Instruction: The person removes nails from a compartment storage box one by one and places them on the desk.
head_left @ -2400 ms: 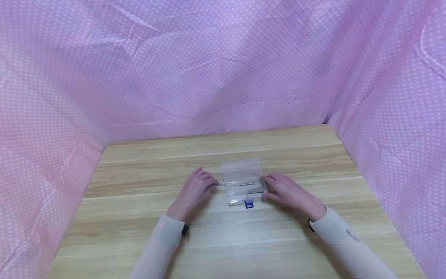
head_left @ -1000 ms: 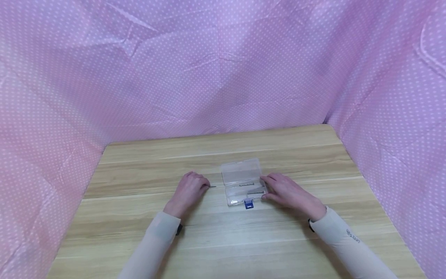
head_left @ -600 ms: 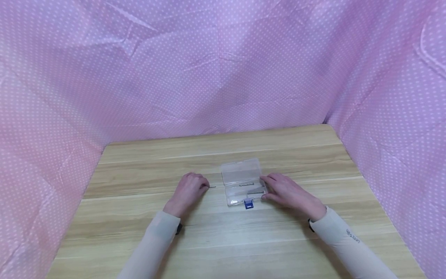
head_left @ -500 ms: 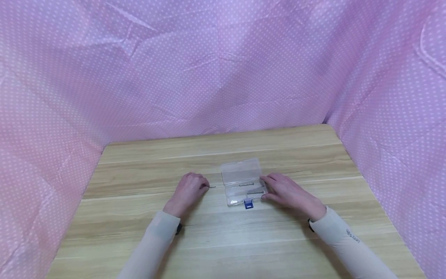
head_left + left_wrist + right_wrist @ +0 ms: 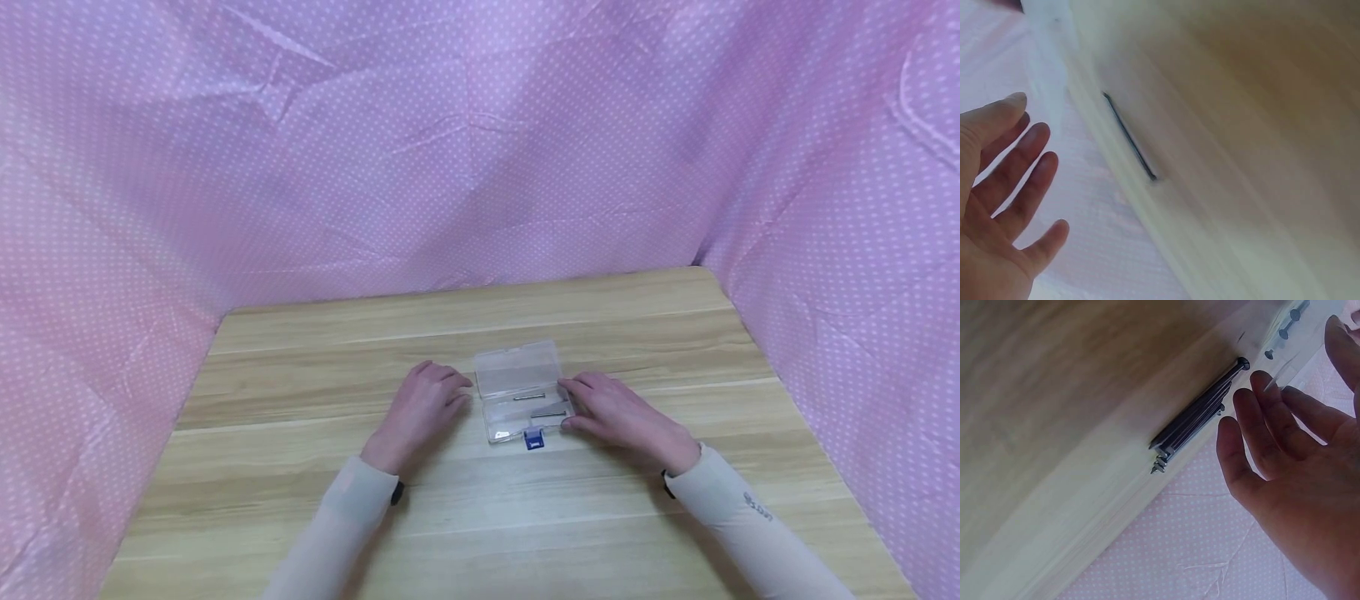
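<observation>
A clear plastic box [image 5: 498, 421] with its lid [image 5: 519, 369] laid back and a blue latch [image 5: 534, 439] sits mid-table. Two slim metal pieces [image 5: 529, 397] show in it. My left hand [image 5: 422, 408] is just left of the box, fingers loosely bent and apart, holding nothing. A thin dark metal rod [image 5: 1129, 137], like a nail, lies on the table in the left wrist view. My right hand [image 5: 622, 417] holds the box's right side between thumb and fingers. Beside those fingers, the right wrist view shows several dark nails [image 5: 1200, 409] bunched on the table.
The wooden table [image 5: 480, 533] reaches back to pink dotted cloth [image 5: 480, 167], which hangs behind it and along both sides. Round-headed pieces [image 5: 1283, 332] show through the clear plastic at the top right of the right wrist view.
My left hand drew a thin metal rod leftward from beside the box, released it, and has come back right toward the box. My right hand stays at the box.
</observation>
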{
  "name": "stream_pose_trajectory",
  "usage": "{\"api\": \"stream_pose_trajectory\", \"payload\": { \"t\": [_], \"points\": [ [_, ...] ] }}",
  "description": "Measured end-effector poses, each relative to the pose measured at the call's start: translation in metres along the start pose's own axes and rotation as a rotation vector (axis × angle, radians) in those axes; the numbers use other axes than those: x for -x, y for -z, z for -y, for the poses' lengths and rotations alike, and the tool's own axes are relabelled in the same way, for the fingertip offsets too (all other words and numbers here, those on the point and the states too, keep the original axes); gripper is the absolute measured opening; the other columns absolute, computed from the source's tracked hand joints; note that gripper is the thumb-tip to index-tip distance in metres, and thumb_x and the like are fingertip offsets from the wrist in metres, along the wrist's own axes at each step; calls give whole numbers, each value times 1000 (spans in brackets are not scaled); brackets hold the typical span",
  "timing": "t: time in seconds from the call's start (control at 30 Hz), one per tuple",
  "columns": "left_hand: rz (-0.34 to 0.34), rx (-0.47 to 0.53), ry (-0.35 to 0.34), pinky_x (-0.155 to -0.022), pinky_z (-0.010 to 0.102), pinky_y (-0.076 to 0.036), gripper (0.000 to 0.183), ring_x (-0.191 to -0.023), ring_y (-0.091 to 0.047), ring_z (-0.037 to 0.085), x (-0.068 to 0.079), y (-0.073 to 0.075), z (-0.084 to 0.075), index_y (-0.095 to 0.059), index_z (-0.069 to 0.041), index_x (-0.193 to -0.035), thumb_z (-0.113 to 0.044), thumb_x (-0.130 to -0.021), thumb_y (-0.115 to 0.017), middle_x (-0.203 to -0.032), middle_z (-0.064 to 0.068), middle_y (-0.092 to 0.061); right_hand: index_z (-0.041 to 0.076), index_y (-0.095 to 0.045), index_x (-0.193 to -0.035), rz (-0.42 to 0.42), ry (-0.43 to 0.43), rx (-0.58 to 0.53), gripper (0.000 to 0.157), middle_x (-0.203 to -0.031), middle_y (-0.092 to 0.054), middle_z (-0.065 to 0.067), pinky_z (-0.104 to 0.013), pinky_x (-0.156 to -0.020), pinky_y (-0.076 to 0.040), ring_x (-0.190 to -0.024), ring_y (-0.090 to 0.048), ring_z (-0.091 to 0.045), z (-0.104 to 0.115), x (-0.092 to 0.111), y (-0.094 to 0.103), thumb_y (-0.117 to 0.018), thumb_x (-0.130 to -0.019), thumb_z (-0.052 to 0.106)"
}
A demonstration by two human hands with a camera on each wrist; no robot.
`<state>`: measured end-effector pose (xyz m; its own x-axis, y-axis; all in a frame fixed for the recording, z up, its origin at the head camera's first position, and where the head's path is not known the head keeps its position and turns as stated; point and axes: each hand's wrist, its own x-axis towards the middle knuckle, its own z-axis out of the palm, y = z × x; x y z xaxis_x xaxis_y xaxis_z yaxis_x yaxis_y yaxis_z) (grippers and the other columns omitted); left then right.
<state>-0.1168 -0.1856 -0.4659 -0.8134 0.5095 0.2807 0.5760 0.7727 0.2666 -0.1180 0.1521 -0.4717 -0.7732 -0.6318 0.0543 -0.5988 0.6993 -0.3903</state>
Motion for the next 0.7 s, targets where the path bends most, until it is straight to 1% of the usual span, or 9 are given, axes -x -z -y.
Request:
{"api": "stream_pose_trajectory", "payload": {
  "t": [0.13,0.37,0.47,0.6,0.7],
  "points": [
    [7,17,-29,-114,54,-43,15,-108,-68,24,-9,0,-16,-78,-13,-108,-18,-94,-77,-109,2,-76,-3,-59,-138,1,-3,-4,61,-125,-65,-16,-52,-100,-53,-115,-63,-33,1,0,0,-79,-93,33],
    [63,25,-58,-116,52,-41,17,-113,-66,23,-27,-9,-37,-78,-14,-112,-21,-97,-74,-114,3,-76,-3,-59,-139,16,-10,2,63,-125,-65,-15,-51,-100,-53,-113,-63,-32,1,0,0,-79,-93,34],
    [78,10,-82,-116,48,-42,17,-115,-65,22,-33,-14,-43,-78,-16,-113,-23,-98,-73,-116,1,-75,-3,-59,-138,16,-5,12,62,-124,-65,-15,-51,-98,-54,-112,-63,-30,0,0,0,-79,-93,34],
    [80,-6,-110,-114,42,-43,15,-114,-63,21,-40,-23,-48,-80,-19,-110,-25,-99,-72,-114,-2,-74,-3,-60,-138,18,-10,18,62,-123,-65,-13,-50,-97,-54,-111,-63,-29,0,0,-1,-79,-93,34],
    [94,-2,-100,-115,41,-42,14,-117,-61,21,-45,-29,-51,-82,-20,-107,-26,-100,-71,-115,-2,-72,-3,-60,-138,21,-13,21,62,-123,-65,-13,-50,-97,-54,-111,-63,-29,0,0,0,-78,-93,35]
  ]
}}
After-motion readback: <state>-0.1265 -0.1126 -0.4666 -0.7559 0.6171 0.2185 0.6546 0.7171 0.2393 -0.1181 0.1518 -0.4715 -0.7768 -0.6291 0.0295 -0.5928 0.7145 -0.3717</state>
